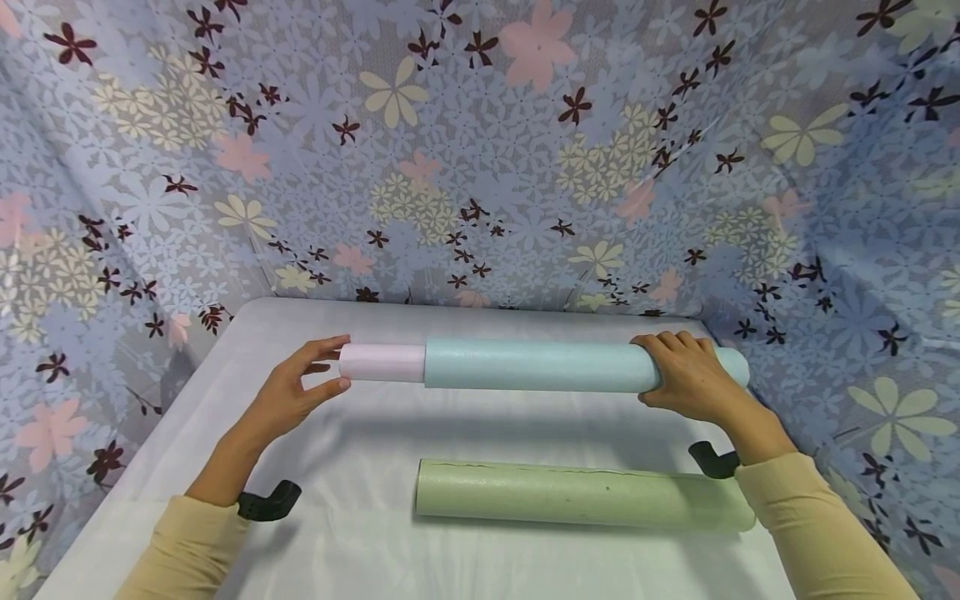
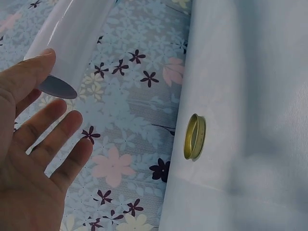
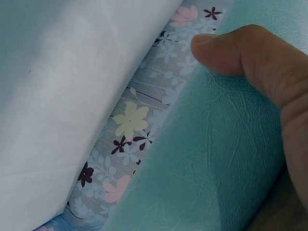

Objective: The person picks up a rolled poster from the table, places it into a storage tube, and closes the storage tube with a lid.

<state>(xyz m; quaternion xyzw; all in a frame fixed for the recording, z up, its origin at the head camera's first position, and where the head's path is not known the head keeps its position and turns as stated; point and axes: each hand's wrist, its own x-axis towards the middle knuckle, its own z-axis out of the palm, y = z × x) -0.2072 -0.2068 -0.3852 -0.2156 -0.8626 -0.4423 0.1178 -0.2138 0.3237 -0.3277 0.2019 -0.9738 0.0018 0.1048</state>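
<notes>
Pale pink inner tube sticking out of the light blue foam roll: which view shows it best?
The head view: the pale pink inner tube shows whole, protruding from the light blue foam roll toward the left hand. The left wrist view shows only its open end near the fingertips. The right wrist view misses it.

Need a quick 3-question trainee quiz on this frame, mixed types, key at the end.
1. True or false: the right hand grips the blue tube.
2. Which tube lies untouched on the white table? A) pink B) green C) blue
3. Fill in: the pink tube sticks out of the blue tube's ____ end, by the left hand.

Key:
1. True; its fingers curl over the tube near its right end.
2. B; the green tube lies nearer the person, no hand on it.
3. Left; thumb and fingers sit at its tip, contact unclear.
</notes>
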